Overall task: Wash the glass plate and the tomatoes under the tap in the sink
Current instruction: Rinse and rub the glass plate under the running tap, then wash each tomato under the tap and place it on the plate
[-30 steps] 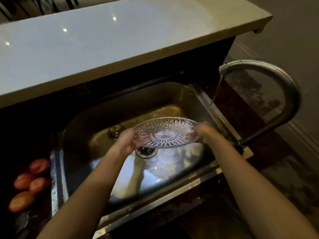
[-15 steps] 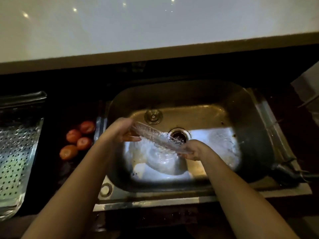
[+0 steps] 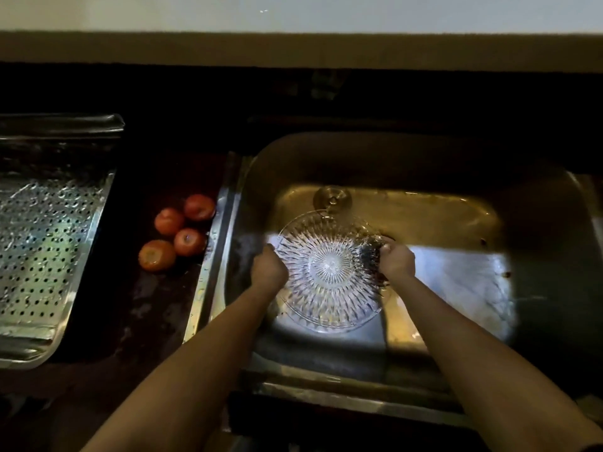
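From the head camera we look down into a dim steel sink, where both of our bare hands hold the glass plate over the basin. The plate faces up at us, its cut, ray-like pattern bright in the light, and its far edge reaches close to the overflow fitting on the back wall of the sink. Our left hand is closed over the plate's left rim, knuckles toward us, the fingers curled under where we cannot see them. Our right hand grips the right rim the same way, fist-like, with the fingertips hidden behind the glass; the rim there looks dark and blurred, and we cannot tell whether water is striking it. The drain is mostly hidden behind the plate and the right hand. On the dark counter just left of the sink's edge lie the four tomatoes, clustered and touching one another, well apart from the plate. Farther left rests a perforated metal tray, with wet glints on its holed floor. A pale raised ledge runs across the top of the view behind the sink.
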The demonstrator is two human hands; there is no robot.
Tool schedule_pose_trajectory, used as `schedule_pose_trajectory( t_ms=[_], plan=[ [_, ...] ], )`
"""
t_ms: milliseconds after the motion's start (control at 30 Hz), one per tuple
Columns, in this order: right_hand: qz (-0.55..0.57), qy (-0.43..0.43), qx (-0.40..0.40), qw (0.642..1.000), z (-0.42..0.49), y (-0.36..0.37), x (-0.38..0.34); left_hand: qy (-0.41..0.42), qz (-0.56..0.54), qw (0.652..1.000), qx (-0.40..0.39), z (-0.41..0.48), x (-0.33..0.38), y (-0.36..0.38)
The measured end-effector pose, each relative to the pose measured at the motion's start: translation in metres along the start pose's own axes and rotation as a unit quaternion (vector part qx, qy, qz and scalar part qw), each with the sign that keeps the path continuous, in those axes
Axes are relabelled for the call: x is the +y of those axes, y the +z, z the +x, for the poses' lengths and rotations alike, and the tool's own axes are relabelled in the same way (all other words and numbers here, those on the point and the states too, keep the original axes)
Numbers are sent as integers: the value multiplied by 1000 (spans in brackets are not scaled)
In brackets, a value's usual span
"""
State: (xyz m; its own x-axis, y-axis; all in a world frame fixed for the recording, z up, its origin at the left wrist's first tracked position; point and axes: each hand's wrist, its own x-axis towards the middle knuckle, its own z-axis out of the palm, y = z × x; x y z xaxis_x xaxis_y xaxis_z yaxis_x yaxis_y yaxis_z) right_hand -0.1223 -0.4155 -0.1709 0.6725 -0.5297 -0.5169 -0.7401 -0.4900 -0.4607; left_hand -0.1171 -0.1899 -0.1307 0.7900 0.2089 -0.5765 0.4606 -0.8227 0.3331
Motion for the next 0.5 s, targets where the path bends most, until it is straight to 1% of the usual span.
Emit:
schedule_pose_trajectory(
  t_ms=[100,300,500],
  plan=[
    [-35,-21,13,999,7,4,6,9,10,1000,0,9,-4,9],
    [-19,-59,13,998,7,10,8,7,-3,1000,16,17,-14,20],
    [-25,-71,-3,997,8,11,6,14,38,999,-10,12,-10,17]
  ],
)
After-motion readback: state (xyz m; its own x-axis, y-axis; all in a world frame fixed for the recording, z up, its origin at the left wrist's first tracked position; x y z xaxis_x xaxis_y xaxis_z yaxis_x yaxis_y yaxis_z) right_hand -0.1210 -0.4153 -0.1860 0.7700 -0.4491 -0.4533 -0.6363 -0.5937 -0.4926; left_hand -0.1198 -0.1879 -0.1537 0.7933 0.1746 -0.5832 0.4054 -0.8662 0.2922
